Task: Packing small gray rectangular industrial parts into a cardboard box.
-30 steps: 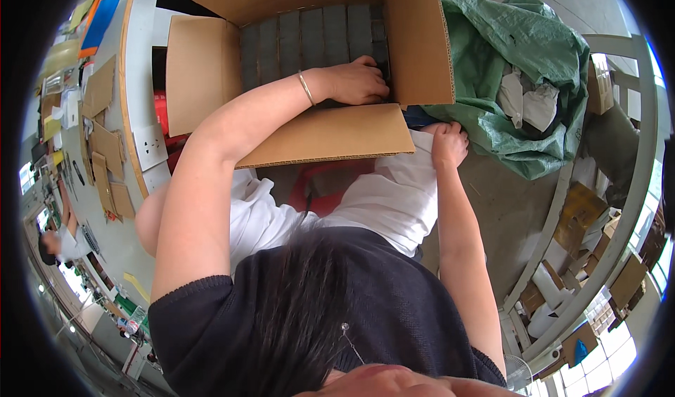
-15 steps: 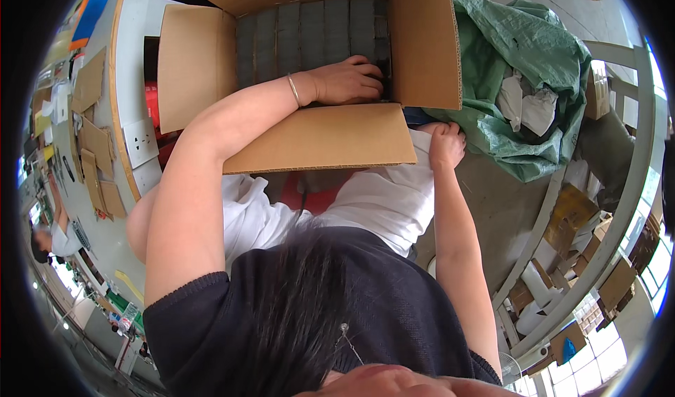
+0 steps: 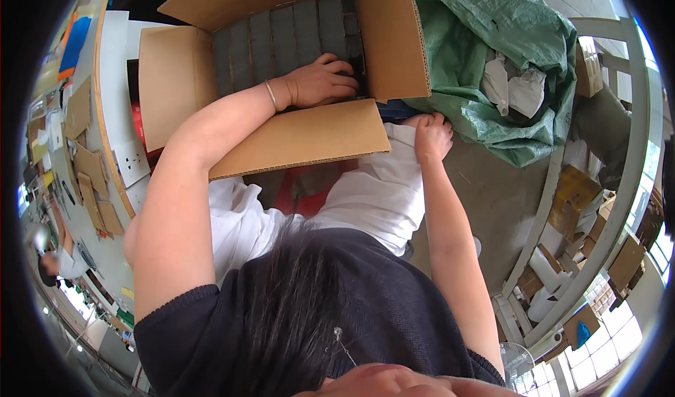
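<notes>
An open cardboard box (image 3: 302, 135) stands in front of me with its flaps spread. Packed side by side inside are several grey, block-like pieces (image 3: 281, 37). My left hand (image 3: 325, 83) reaches over the near flap into the box's right front part. Its fingers are apart and bent over the pieces there, with the fingertips partly hidden by a dark gap along the right wall. My right hand (image 3: 432, 137) is closed by my knee, next to a green woven sheet (image 3: 492, 28). Whatever its curled fingers may hold is hidden.
Crumpled white scraps (image 3: 526, 91) lie on the green sheet. A light metal frame (image 3: 636, 116) rises at the right, with cardboard pieces (image 3: 573, 193) beyond it. Along the left runs a worktable (image 3: 88, 105) with flattened cardboard. Another person (image 3: 67, 260) is at the far left.
The whole view has shifted, so the box and sheet appear farther left. My left hand keeps nearly the same place in the box, and my right hand stays by the knee.
</notes>
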`<state>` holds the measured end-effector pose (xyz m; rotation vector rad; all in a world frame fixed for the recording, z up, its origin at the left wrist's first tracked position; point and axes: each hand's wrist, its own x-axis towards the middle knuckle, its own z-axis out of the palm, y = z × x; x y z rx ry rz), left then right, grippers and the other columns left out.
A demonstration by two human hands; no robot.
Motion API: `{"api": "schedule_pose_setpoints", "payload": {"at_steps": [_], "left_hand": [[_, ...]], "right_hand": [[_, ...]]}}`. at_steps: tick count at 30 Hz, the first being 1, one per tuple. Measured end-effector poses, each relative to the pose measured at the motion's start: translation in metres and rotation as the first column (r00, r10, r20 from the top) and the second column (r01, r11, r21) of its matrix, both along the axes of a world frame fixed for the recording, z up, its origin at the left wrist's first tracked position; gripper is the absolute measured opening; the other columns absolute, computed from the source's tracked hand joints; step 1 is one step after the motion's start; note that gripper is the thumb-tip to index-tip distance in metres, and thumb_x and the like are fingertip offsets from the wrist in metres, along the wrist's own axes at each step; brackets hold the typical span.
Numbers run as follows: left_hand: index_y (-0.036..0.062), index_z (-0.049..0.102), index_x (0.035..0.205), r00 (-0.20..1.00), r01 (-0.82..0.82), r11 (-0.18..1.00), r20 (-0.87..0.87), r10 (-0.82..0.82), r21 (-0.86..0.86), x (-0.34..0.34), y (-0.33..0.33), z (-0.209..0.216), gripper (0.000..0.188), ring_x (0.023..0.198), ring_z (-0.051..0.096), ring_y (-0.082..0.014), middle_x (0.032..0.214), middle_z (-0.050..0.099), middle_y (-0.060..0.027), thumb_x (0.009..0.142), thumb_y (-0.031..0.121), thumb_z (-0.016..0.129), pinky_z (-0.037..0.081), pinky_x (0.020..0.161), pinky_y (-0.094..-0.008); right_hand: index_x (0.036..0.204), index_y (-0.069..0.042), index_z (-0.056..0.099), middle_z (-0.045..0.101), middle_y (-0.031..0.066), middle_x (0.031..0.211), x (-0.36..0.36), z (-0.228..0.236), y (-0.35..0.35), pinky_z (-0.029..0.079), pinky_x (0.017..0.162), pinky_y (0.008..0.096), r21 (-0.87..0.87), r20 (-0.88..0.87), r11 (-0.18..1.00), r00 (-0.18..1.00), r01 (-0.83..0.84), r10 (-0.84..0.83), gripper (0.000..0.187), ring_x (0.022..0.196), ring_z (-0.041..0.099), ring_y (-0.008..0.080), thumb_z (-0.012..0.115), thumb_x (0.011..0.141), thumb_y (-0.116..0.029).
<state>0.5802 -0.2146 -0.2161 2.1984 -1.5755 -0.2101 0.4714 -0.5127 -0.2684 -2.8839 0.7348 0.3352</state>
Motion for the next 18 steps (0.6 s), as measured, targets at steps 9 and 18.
{"api": "schedule_pose_setpoints", "payload": {"at_steps": [9, 18], "left_hand": [[0.0154, 0.06, 0.103, 1.0, 0.013, 1.0, 0.007, -0.013, 0.02, 0.001, 0.0, 0.006, 0.025, 0.112, 0.045, -0.0231, 0.111, 0.056, -0.0007, 0.079, 0.021, 0.059, 0.031, 0.094, -0.0423], [0.0156, 0.061, 0.102, 1.0, 0.018, 0.998, 0.023, -0.016, -0.066, 0.0, 0.0, 0.002, 0.024, 0.11, 0.046, -0.0238, 0.107, 0.057, -0.0013, 0.078, 0.02, 0.062, 0.032, 0.094, -0.0431]], "right_hand": [[0.092, -0.009, 0.056, 0.061, 0.0181, 0.091, -0.006, -0.011, 0.003, 0.049, 0.067, 0.0507, -0.088, 0.159, 0.996, 0.986, -0.03, 0.043, 0.024, 0.085, 0.06, 0.0371, 0.047, 0.083, -0.029], [0.114, -0.012, 0.055, 0.053, 0.0198, 0.114, -0.022, 0.006, -0.005, 0.042, 0.087, 0.0486, 0.113, 0.075, 0.992, 0.996, -0.049, 0.04, 0.036, 0.103, 0.052, 0.0369, 0.052, 0.083, -0.031]]}}
